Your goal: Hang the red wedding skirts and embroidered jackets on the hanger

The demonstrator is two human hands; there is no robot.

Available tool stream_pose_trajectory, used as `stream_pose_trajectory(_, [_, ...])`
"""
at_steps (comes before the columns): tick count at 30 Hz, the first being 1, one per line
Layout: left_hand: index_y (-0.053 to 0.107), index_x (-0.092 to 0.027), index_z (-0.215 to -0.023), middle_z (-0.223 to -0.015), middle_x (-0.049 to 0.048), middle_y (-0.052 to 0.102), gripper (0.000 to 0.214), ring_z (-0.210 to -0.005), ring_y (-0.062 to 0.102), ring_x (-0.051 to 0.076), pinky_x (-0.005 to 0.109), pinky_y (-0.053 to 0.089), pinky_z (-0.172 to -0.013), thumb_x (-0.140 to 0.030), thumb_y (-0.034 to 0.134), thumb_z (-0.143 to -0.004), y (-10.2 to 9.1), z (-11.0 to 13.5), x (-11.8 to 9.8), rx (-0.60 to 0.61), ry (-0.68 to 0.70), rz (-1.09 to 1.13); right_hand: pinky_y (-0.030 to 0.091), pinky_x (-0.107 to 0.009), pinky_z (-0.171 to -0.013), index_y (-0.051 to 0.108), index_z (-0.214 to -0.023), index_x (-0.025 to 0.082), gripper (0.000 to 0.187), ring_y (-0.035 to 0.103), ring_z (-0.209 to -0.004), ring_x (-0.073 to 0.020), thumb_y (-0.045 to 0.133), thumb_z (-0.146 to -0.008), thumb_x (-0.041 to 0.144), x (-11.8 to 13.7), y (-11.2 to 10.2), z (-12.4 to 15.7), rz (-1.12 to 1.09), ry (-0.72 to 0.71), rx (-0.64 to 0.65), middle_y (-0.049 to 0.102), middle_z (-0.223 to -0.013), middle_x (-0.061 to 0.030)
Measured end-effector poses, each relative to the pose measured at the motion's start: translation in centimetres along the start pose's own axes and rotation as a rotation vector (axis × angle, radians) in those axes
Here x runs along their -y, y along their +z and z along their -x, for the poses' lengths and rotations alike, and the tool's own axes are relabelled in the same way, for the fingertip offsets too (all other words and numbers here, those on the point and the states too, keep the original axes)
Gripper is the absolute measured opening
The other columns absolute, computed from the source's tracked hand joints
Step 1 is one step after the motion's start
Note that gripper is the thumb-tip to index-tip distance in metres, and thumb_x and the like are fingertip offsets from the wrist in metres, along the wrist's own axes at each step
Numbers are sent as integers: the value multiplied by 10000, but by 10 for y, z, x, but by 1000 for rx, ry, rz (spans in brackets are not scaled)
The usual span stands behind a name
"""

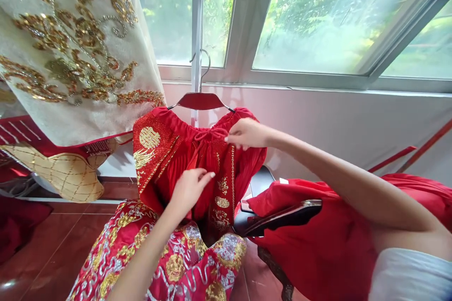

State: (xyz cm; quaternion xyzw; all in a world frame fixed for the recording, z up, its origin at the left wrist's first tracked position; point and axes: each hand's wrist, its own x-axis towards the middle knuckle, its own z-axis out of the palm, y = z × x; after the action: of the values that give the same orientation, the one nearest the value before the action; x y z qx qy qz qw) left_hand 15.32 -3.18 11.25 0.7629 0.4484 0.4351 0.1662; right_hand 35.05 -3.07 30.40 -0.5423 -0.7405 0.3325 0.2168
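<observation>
A red gathered garment (176, 164) with gold embroidery hangs on a hanger (201, 100) with a red middle. A thin red drawstring (209, 133) is tied in a bow at its neckline. My right hand (250, 132) is closed in a pinch at the right loop of that bow. Lower down, my left hand (190, 190) lies in front of the garment with its fingers curled, where one end of the drawstring runs down to it. The left fingertips are partly hidden.
At left hangs a cream cloth (116, 56) with gold sequins. A red, gold and silver embroidered garment (176, 268) lies below my left arm. Red cloth (310, 254) covers a dark chair (282, 218) at right. Windows (318, 19) stand behind the metal rack pole (197, 23).
</observation>
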Motion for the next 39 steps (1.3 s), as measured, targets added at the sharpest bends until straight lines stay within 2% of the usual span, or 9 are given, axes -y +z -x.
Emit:
stream_pose_trajectory(4, [678, -256, -1063, -1142, 90, 640, 263, -1156, 536, 305, 475, 413, -986, -325, 593, -824, -93, -45, -28, -184, 186, -261, 442, -275, -681, 714, -860, 173, 181, 597, -805, -184, 556, -801, 238, -9, -45, 4, 475, -326, -543, 650, -829, -52])
stream_pose_trajectory(8, [594, -255, -1198, -1422, 112, 418, 385, -1386, 241, 393, 675, 199, -1048, -169, 551, -825, -138, -88, -47, -151, 215, -653, 454, -342, -876, 658, -1168, 238, 380, 591, -1031, -204, 446, -857, 187, -28, -66, -5, 541, -476, -354, 626, -1185, -61])
stream_pose_trajectory(12, [571, -208, -1139, -1460, 154, 334, 291, -1383, 233, 418, 676, 285, -998, -178, 496, -859, -140, -103, -34, -104, 138, -809, 446, -353, -938, 639, -1206, 267, 396, 598, -1068, -196, 427, -882, 183, -37, -70, -11, 420, -454, -138, 653, -1185, -23])
stream_pose_trajectory(17, [573, -184, -1046, -1217, 123, 536, 223, -1090, 569, 265, 398, 468, -892, -199, 415, -889, -156, -110, -22, -52, 219, -715, 460, -328, -886, 659, -1160, 285, 325, 612, -1048, -203, 484, -889, 251, -39, -66, -11, 634, -534, -204, 619, -1250, -24])
stream_pose_trajectory(25, [651, -228, -976, -892, 24, 706, 248, -762, 616, 190, 282, 420, -704, -372, 491, -852, -204, -107, -40, 66, 142, -603, 468, -267, -618, 676, -904, 234, 233, 652, -770, -156, 452, -897, 296, -59, -57, -25, 829, -638, -452, 687, -1100, -16])
stream_pose_trajectory(28, [657, -189, -840, -760, 15, 671, 246, -670, 572, 155, 266, 421, -657, -410, 564, -787, -217, -120, -39, 118, 75, -379, 480, -275, -676, 666, -911, 237, 233, 658, -860, -167, 444, -908, 307, -68, -56, -32, 809, -663, -486, 687, -1104, -7])
stream_pose_trajectory(32, [600, -172, -696, -649, 6, 604, 277, -580, 530, 123, 248, 439, -578, -441, 666, -697, -220, -140, -34, 452, -106, 98, 478, -303, -724, 640, -998, 243, 220, 654, -887, -191, 471, -881, 322, -73, -56, -38, 720, -572, -531, 679, -1118, -20])
stream_pose_trajectory(36, [656, -202, -892, -789, 41, 687, 414, -693, 619, 159, 261, 502, -664, -446, 773, -580, -208, -138, -17, 410, -259, 427, 474, -337, -792, 521, -1258, 220, 524, 633, -892, -215, 569, -798, 466, -70, -68, -44, 399, -445, -491, 677, -1098, -52])
stream_pose_trajectory(39, [674, -214, -969, -904, 77, 717, 523, -844, 658, 221, 314, 529, -740, -596, 699, -612, -202, -138, -15, 452, -377, 493, 477, -288, -740, 614, -1111, 171, 516, 620, -848, -184, 393, -872, 572, -63, -85, -60, 127, -312, -338, 677, -1036, -80])
